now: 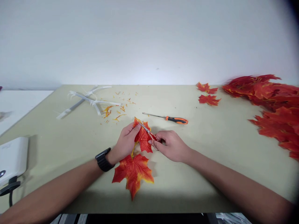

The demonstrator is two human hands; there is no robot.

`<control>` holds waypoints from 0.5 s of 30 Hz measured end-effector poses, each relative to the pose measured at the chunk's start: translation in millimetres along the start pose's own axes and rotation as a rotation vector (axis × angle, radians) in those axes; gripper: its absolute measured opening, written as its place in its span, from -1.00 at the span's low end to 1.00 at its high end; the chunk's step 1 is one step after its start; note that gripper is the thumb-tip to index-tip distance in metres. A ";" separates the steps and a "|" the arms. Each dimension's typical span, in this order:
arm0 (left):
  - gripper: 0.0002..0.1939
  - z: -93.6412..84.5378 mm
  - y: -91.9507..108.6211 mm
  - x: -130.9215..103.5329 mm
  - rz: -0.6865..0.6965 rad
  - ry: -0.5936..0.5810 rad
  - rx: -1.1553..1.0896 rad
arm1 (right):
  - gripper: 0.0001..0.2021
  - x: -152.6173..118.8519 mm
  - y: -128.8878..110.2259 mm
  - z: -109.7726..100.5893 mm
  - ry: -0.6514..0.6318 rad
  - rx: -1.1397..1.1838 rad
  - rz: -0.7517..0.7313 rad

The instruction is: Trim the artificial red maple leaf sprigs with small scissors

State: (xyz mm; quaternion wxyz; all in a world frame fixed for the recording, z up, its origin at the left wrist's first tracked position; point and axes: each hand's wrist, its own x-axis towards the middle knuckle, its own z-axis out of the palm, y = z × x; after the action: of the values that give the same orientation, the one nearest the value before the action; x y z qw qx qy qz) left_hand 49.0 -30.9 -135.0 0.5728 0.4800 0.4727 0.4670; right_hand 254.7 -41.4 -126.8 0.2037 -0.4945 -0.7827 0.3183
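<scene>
My left hand [128,139] pinches the upper of two joined red-orange artificial maple leaves [143,137] between thumb and fingers. A yellow stem links it to the lower maple leaf [133,171], which hangs toward the table's front edge. My right hand [171,145] is closed round the handles of small scissors [153,138] with coppery loops. Their blades lie over the upper leaf, pointing up and left, with the tips close to my left thumb. Whether the blades are parted is hard to make out.
Beyond my hands lies an orange-and-black screwdriver [177,120]. Yellow-orange trimmings [107,111] are scattered near clear plastic strips [87,99] at the back left. Two small leaves [209,100] and a large leaf pile [275,96] lie right. A white device [14,157] with a cable stands left.
</scene>
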 end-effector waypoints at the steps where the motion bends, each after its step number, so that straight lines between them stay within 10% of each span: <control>1: -0.66 0.0 -0.4 0.1 -0.003 0.003 -0.002 | -0.68 0.0 -0.1 -0.3 -0.001 -0.002 -0.004; 15: -0.64 0.4 -0.9 -1.3 0.014 0.022 0.045 | -0.70 -0.2 -1.0 1.1 -0.013 -0.022 0.008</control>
State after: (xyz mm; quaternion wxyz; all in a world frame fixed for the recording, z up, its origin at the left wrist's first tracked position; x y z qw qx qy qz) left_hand 49.3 -32.4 -135.6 0.5533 0.4912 0.4859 0.4653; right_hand 253.4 -42.3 -126.9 0.1920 -0.4979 -0.7854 0.3137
